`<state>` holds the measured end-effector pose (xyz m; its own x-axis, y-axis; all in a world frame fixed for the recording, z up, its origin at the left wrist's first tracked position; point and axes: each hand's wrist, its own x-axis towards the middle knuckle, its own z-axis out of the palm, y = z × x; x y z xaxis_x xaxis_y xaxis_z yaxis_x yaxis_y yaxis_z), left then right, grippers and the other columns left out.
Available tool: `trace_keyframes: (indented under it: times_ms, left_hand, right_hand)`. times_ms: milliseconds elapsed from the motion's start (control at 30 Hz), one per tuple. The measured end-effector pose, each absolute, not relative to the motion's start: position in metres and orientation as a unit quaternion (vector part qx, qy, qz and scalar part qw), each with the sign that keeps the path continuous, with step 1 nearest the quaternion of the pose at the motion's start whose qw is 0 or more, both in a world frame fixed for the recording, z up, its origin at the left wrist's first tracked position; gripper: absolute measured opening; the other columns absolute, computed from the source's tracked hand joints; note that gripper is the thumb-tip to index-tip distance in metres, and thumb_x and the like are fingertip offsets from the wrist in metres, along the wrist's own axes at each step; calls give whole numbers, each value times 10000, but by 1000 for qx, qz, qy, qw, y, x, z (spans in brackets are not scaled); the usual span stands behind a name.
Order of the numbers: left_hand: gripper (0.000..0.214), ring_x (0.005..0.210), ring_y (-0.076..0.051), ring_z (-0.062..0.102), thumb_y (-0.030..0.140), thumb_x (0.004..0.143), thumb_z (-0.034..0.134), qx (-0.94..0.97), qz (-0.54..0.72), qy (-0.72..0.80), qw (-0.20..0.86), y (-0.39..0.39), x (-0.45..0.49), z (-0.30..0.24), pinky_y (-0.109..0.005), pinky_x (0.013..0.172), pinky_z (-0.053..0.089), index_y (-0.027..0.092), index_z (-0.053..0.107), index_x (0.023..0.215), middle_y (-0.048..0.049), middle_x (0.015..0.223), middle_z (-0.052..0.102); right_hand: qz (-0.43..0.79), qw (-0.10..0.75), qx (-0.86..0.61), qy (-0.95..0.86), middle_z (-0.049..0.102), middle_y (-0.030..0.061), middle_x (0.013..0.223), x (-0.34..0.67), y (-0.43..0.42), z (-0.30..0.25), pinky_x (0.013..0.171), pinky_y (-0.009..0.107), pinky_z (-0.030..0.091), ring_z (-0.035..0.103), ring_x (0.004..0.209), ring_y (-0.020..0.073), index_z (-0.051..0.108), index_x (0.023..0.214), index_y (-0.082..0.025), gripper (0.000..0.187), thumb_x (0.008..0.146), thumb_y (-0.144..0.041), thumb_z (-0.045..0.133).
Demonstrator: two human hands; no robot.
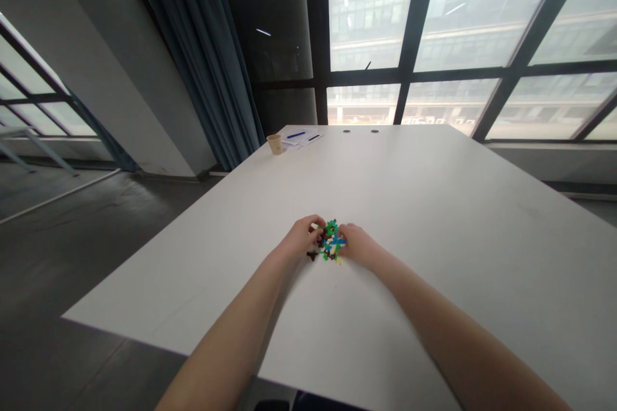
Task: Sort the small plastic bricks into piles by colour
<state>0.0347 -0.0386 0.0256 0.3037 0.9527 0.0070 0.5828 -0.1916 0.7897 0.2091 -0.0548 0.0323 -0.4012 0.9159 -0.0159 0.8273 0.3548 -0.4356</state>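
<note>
A small heap of building pieces (331,244) in green, blue, dark brown and cream lies on the white table (385,180). At its left side is my left hand (303,235), fingers curled inward, with a pale piece showing by the fingertips. My right hand (357,244) is bent in against the right side of the heap, its fingertips beside blue pieces. Both hands touch the heap's edges; what exactly lies between the fingers is too small to make out. A dark brown piece (312,256) rests just below my left hand.
A paper cup (275,144) stands at the table's far left edge, next to papers (299,137) with a blue pen (295,135) on them. Two dark round discs (346,131) sit near the far edge. Beyond are a blue curtain (193,45) and large windows.
</note>
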Motion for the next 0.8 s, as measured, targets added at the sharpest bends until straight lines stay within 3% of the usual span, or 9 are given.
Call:
trace_keyframes:
  times_ms: [67, 133, 200, 267, 333, 400, 533, 667, 800]
  left_hand:
    - [234, 686, -149, 602, 248, 743, 452, 741, 244, 531, 332, -39, 27, 33, -284, 650, 489, 159, 564, 928, -69, 911, 633]
    - [386, 941, -214, 581, 323, 707, 526, 768, 194, 533, 299, -40, 18, 39, -330, 807, 461, 158, 543, 1055, -120, 1142, 566]
    - [752, 1232, -298, 361, 406, 583, 656, 793, 96, 536, 274, -42, 10, 41, -386, 976, 336, 152, 416, 1249, -170, 1371, 353]
    - [1086, 1331, -347, 84, 458, 461, 727, 797, -6, 547, 256, -44, 6, 39, -449, 1048, 182, 131, 224, 1366, -202, 1454, 116]
    - [1214, 1326, -359, -52, 507, 439, 724, 794, -61, 555, 241, -45, 8, 33, -505, 1047, 97, 120, 86, 1397, -210, 1457, -11]
    - [1198, 1324, -346, -88, 555, 492, 679, 801, -59, 552, 224, -43, 14, 24, -537, 1037, 61, 130, 24, 1401, -196, 1458, -43]
    - [1051, 1344, -289, -42, 547, 616, 594, 824, 9, 532, 194, -40, 25, 11, -519, 1049, 14, 155, 18, 1402, -153, 1470, 5]
    - [882, 1351, -237, 76, 482, 715, 526, 847, 70, 494, 185, -40, 36, 8, -469, 1072, 38, 171, 66, 1401, -129, 1470, 115]
    - [656, 1338, -202, 164, 423, 819, 404, 860, 137, 459, 173, -45, 52, 13, -445, 1080, 84, 168, 177, 1379, -115, 1441, 242]
  right_hand:
    - [199, 161, -529, -809, 606, 61, 877, 209, -52, 30, 709, 238, 402, 554, 808, 159, 591, 894, -156, 242, 659, -116, 552]
    - [204, 187, -534, -799, 602, 72, 913, 214, -48, 29, 751, 244, 402, 553, 826, 145, 591, 932, -149, 249, 707, -107, 493]
    - [209, 192, -526, -801, 564, 120, 1085, 221, -47, 25, 857, 285, 375, 521, 990, 178, 552, 1080, -134, 345, 745, -205, 510]
    - [223, 158, -508, -817, 390, 165, 1326, 227, -47, 19, 982, 364, 276, 346, 1224, 256, 385, 1293, -132, 709, 674, -390, 614]
    - [242, 104, -498, -826, 156, 164, 1450, 230, -49, 12, 1044, 440, 142, 110, 1326, 316, 157, 1401, -160, 1104, 510, -524, 698]
    - [252, 80, -497, -827, 58, 142, 1471, 229, -51, 5, 1056, 474, 46, 13, 1338, 315, 47, 1415, -188, 1224, 457, -582, 698]
    - [243, 113, -478, -836, 122, 108, 1467, 222, -53, -2, 1068, 456, -25, 47, 1347, 251, 84, 1413, -185, 1070, 584, -617, 605]
    - [227, 143, -470, -841, 184, 105, 1454, 215, -54, -3, 1075, 456, 1, 109, 1342, 237, 134, 1407, -173, 975, 644, -578, 587]
    - [212, 174, -467, -840, 221, 126, 1441, 217, -54, 2, 1077, 406, 121, 174, 1329, 199, 167, 1399, -141, 807, 753, -457, 534]
